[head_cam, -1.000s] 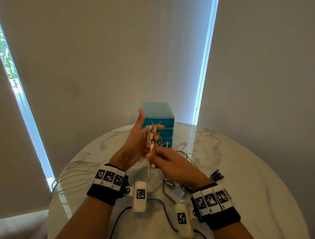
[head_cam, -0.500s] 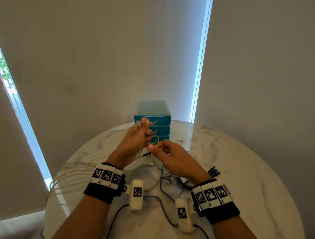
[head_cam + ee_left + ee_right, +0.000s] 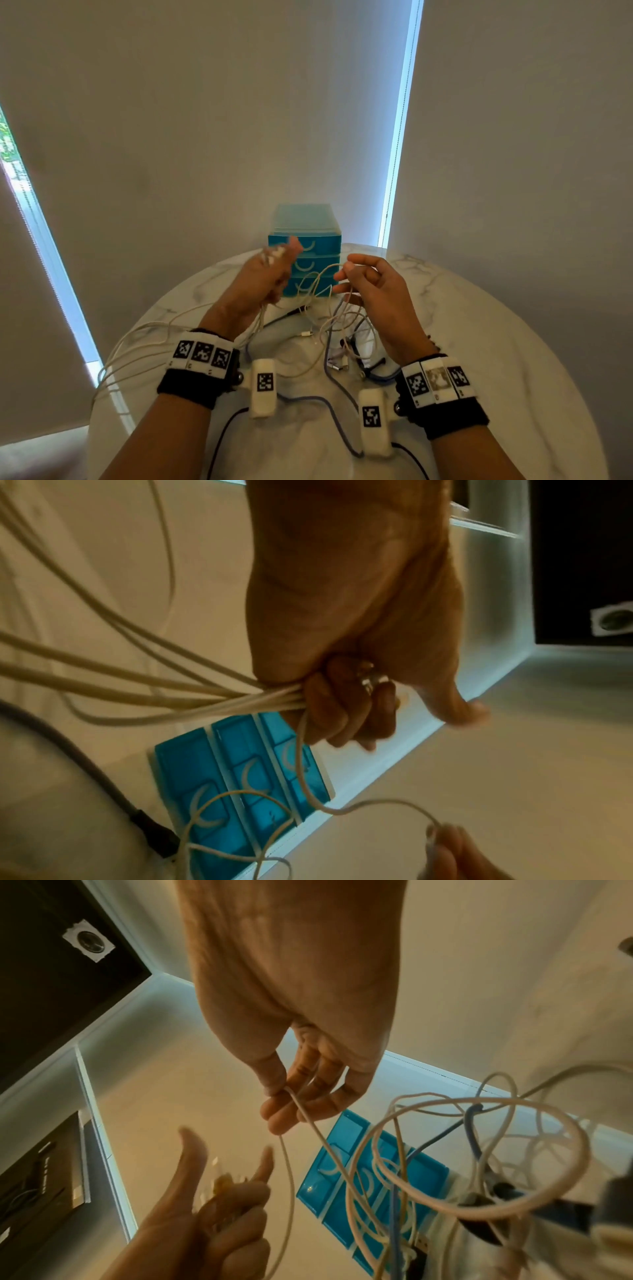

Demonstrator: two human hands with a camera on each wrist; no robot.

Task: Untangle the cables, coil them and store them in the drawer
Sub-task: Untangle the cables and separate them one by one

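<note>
Hanging in loose loops between both raised hands, the thin white cables (image 3: 310, 291) rise from a tangle on the round white marble table (image 3: 513, 359), where they are mixed with a blue-grey cable (image 3: 329, 407) and a black cable (image 3: 219, 442). The left hand (image 3: 263, 281) is fisted around a bundle of the white strands — the left wrist view shows several of them (image 3: 205, 696) fanning out from under the curled fingers (image 3: 329, 710), with the thumb sticking out to the side and pale connector ends showing at the top of the fist. The right hand (image 3: 373, 287) pinches 1 white strand (image 3: 318, 1131) between thumb and forefinger, its other fingers loosely bent; that strand sags across to the left hand. More white loops trail off the table's left edge (image 3: 113, 363). Just behind the hands, at the far rim of the table, stands a small turquoise plastic drawer unit (image 3: 305, 236) with 3 drawers, all shut, each with a curved pale handle. Beyond it are pale roller blinds (image 3: 205, 120) with bright strips of daylight at their edges. Both wrists wear black bands with white marker blocks (image 3: 202, 354).
</note>
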